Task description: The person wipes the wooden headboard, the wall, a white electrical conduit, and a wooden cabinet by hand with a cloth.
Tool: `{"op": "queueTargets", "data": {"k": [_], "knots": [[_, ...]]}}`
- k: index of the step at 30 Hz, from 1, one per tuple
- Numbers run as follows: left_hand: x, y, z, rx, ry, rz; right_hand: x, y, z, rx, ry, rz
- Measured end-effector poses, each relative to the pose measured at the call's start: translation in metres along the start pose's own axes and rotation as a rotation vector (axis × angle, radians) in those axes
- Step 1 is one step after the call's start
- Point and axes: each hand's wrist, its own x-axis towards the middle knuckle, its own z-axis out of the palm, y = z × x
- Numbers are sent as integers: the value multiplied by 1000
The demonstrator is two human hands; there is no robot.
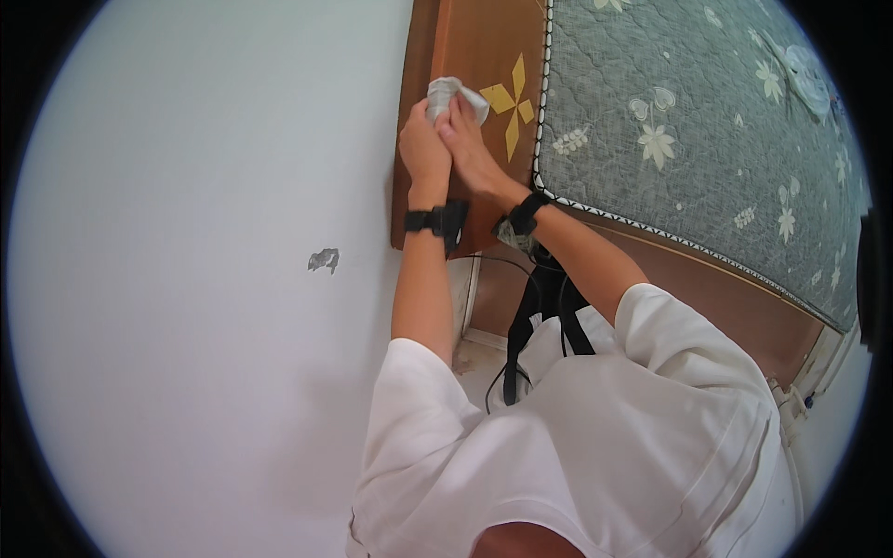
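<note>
A crumpled white cloth (442, 95) is held between my two hands above a brown wooden headboard (481, 42). My left hand (425, 150) grips it from the left with curled fingers. Pressed close alongside, my right hand (471, 150) has its fingers on the cloth's near side, against the folded flap. The palms and part of the cloth are hidden. Yellow diamond shapes (515, 104) decorate the headboard just right of the cloth. Each wrist wears a black strap with a small device.
A grey quilted mattress (614, 70) with white leaf patterns adjoins the headboard on the right. Clear plastic (806, 80) lies on its far side. The white wall (209, 209), with a chipped patch (324, 261), rises at left. Black cables (502, 259) hang below my wrists.
</note>
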Motion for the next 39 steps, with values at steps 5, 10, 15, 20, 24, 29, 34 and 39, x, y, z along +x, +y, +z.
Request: {"op": "queueTargets", "data": {"k": [5,10,15,20,24,29,34,39], "knots": [[-57,-32,-14,-88,-12,-72,-61,0,11,-49,-156,-22],[-148,-51,-34,-32,106,-101,-141,-31,15,-47,-413,231],[-189,-47,-53,-12,37,-306,-178,-32,31,-2,-419,184],[-163,-30,-44,-42,64,-214,-156,-17,30,-17,-414,139],[-114,-8,-20,-45,108,-62,-102,-10,5,8,-241,-45],[-49,6,21,577,57,347,-43,32,-19,-36,-51,-82],[-28,11,57,835,-97,426,-26,68,-40,28,-39,-40],[-58,-13,84,1046,-350,590,-76,111,-38,-45,-38,51]]}}
